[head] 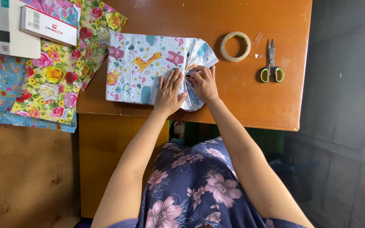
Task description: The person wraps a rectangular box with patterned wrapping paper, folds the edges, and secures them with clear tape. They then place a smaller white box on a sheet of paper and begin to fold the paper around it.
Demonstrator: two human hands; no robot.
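A flat box wrapped in white paper printed with cartoon animals [138, 67] lies on the orange wooden table [250, 97]. My left hand [168, 90] presses flat on the parcel's right part, fingers spread. At the parcel's right end my right hand [203, 82] pinches the gathered, pleated paper [199, 52]. The two hands touch each other at the fold.
A roll of clear tape [235, 46] and green-handled scissors [271, 63] lie to the right of the parcel. Floral wrapping sheets [51, 80] and two small boxes [47, 25] sit at the left. The table's near edge runs just below my hands.
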